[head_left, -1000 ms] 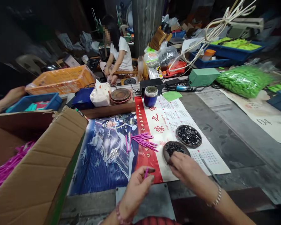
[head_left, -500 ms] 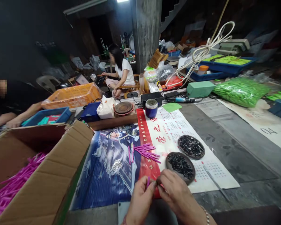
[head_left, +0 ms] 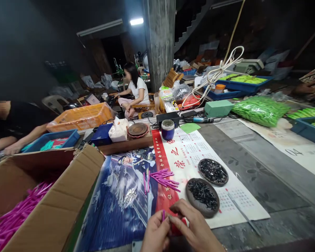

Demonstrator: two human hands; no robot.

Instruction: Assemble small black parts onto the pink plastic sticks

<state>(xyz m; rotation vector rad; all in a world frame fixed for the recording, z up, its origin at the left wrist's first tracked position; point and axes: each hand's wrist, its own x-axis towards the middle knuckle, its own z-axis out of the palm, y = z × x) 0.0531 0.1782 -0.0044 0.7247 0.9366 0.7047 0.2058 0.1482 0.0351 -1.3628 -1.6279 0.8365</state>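
My left hand [head_left: 154, 232] is closed in a pinch on a short pink stick [head_left: 163, 215], held upright at the bottom middle. My right hand [head_left: 193, 227] meets it from the right, fingertips pressed against the stick's top; what they hold is too small to see. Just beyond my right hand lies a round dark dish of small black parts [head_left: 202, 192], with a second such dish [head_left: 213, 171] behind it. A loose bunch of pink sticks [head_left: 164, 177] and a small heap of silver rings [head_left: 130, 195] lie on the calendar poster [head_left: 189, 154].
An open cardboard box [head_left: 57, 210] with many pink sticks stands at the left. A blue cup [head_left: 167, 129], a wooden tray and an orange crate [head_left: 80, 117] sit further back. One person's arm rests at the far left; another person sits behind. Green parts fill bags and bins at the right.
My right hand left the near dish and came to my left hand's pink stick. Both hands now meet lower in the picture, as the camera tilted up.
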